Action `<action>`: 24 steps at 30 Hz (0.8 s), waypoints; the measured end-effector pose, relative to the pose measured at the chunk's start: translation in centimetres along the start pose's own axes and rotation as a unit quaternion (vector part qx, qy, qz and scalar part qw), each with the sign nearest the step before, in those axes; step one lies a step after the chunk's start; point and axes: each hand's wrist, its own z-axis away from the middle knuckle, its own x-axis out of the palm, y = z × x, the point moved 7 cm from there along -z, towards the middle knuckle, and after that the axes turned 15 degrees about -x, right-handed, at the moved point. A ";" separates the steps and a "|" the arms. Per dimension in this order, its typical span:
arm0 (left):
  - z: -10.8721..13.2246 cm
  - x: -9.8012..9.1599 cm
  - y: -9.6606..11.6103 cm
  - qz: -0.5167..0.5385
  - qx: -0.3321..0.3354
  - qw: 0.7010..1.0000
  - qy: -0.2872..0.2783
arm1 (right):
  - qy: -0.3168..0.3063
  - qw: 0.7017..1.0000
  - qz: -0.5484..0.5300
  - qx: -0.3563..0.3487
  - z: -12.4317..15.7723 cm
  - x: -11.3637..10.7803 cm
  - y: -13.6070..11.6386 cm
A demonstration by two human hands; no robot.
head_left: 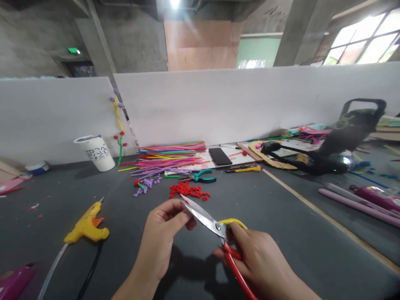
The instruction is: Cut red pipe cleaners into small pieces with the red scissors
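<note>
My left hand (pixel 162 227) is closed in a pinch beside the blades of a pair of scissors (pixel 203 216). A small red piece (pixel 187 202) shows at its fingertips against the blade tips; the fingers hide most of it. Wrapped round the scissors' red and yellow handles is my right hand (pixel 261 250). The blades point up and to the left and look nearly closed. Just beyond them lies a pile of short red pieces (pixel 187 189), with short purple pieces (pixel 148 185) to its left.
Behind the piles are bundled coloured pipe cleaners (pixel 171 156), teal-handled pliers (pixel 201 176) and a phone (pixel 219 156). A yellow glue gun (pixel 87 225) lies left, its cord running forward. A white cup (pixel 96 153) stands by the partition (pixel 200 108). A black lamp-like device (pixel 331 154) is at right.
</note>
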 end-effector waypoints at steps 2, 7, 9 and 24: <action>0.0 0.1 0.1 -0.004 0.003 1.000 -0.002 | -0.002 1.000 0.003 -0.001 0.0 0.0 0.0; 0.1 0.1 0.3 -0.012 0.010 1.000 -0.009 | -0.006 1.000 0.000 0.000 -0.1 -0.1 -0.1; 0.1 0.1 0.4 -0.012 0.009 1.000 -0.011 | -0.007 1.000 -0.001 0.002 -0.1 -0.1 -0.1; -0.1 2.7 -3.0 -0.023 -0.158 0.978 -0.133 | 0.065 0.911 -0.383 0.142 -1.0 -0.5 1.3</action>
